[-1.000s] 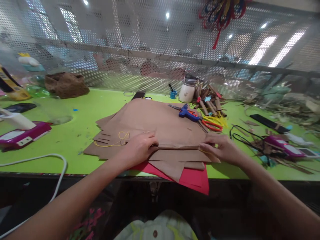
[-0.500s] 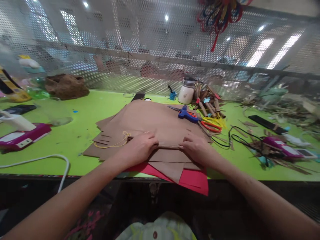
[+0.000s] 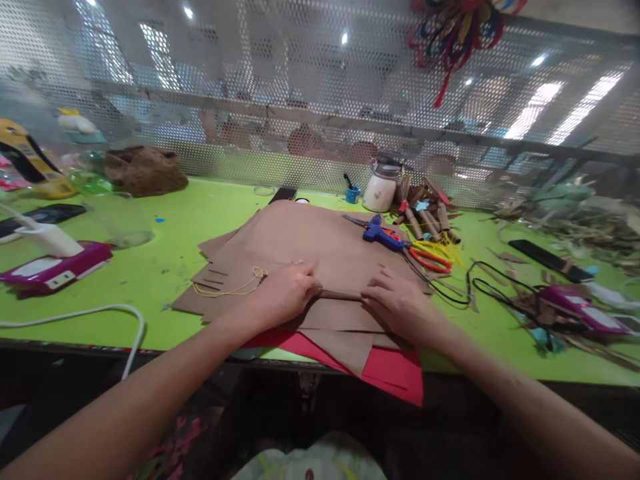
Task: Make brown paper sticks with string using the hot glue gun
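Observation:
A large sheet of brown paper [image 3: 300, 230] lies on top of a stack of brown sheets, its near edge turned over into a narrow roll or fold. My left hand [image 3: 293, 288] is closed on that edge, fingertips pinched together. Farther right along the same edge, my right hand [image 3: 397, 300] grips it with bent fingers, the thumb mostly hidden. Thin yellow thread [image 3: 235, 291] lies on the paper beside my left wrist. Red paper [image 3: 393, 370] sticks out from under the stack at the table's front edge.
A blue-handled tool [image 3: 383, 235] and orange-handled scissors [image 3: 430, 261] lie on the stack's right side. Behind stand a white jar [image 3: 381, 189] and several rolled brown tubes [image 3: 425, 217]. A black cable [image 3: 463, 293] runs right. Purple power strips [image 3: 63, 267] sit at both sides.
The view has turned slightly left, so everything appears shifted right. My right hand's fingers have spread a little over the folded edge; my left hand keeps its pinch.

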`<state>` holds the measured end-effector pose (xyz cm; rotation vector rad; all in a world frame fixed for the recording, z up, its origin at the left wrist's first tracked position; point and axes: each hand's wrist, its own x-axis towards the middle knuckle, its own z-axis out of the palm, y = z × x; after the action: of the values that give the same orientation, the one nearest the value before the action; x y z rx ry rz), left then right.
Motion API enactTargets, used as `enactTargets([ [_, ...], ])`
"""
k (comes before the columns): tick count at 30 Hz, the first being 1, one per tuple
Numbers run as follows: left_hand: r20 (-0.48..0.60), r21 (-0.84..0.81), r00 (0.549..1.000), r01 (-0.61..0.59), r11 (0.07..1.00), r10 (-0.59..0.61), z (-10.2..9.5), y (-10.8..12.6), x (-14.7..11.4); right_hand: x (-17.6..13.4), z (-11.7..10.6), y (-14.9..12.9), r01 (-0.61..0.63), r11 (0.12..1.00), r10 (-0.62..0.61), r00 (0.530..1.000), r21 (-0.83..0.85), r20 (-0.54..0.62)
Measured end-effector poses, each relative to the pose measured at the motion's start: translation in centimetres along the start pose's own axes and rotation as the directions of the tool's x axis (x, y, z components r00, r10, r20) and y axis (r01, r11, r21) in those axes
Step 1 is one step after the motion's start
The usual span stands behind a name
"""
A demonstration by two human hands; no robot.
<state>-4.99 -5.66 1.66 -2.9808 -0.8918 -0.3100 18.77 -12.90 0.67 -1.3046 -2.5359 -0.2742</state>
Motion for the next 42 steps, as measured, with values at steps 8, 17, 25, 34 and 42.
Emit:
enactTargets([
  [8,-0.094,-0.039,0.991,0.092,0.995,-0.096,0.7,0.5,0.0,0.4,0.8,1.9,0.017,0.986,-0.023,0.999,0.165,0.029],
  [17,-0.142,0.058,0.989,-0.03,0.998,0.038,0.8,0.7,-0.2,0.8,-0.1,2.4,-0.152,0.928,0.127,0.987,0.34,0.093],
  [25,-0.102,-0.077,0.995,0.014,0.997,-0.022,0.2,-0.4,0.9,1.2,0.0,1.6,0.008,0.995,-0.012,0.999,0.094,0.042],
  [34,-0.117,-0.315,0.986,0.079,0.946,-0.121,0.7,-2.0,1.1,1.5,1.1,1.7,0.013,0.994,-0.002,0.995,-0.109,0.1],
  [42,-0.067,-0.429,0.982,0.134,0.893,-0.179,1.4,-2.8,1.0,2.0,-0.3,2.5,-0.092,0.972,0.069,0.991,0.217,0.111],
])
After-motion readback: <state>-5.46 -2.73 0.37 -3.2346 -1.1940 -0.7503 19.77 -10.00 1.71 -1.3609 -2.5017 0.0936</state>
